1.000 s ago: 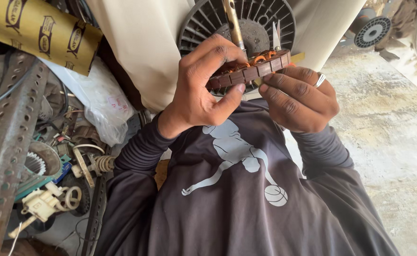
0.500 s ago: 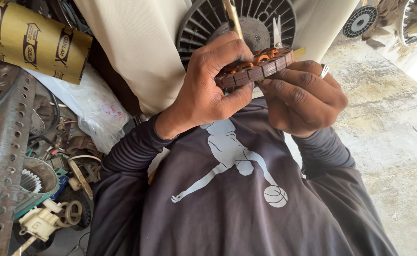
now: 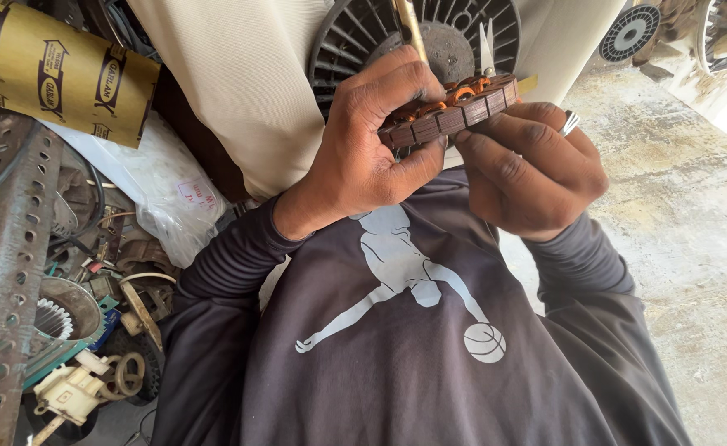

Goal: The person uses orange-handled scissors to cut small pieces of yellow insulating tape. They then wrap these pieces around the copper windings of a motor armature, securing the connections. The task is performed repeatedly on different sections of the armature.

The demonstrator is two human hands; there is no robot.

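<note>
I see my left hand (image 3: 363, 157) and right hand (image 3: 532, 169) both clenched around the wound stator (image 3: 450, 111) (copper coils showing), fan disc (image 3: 363, 33) at twelve o'clock.

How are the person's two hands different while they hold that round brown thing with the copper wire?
The left hand is bare, while the right hand wears a silver ring. The left hand arches over the stator, fingers on top and thumb below; the right hand sits lower, supporting its edge from underneath. Both hands grip the stator and wear dark sleeves.
</note>
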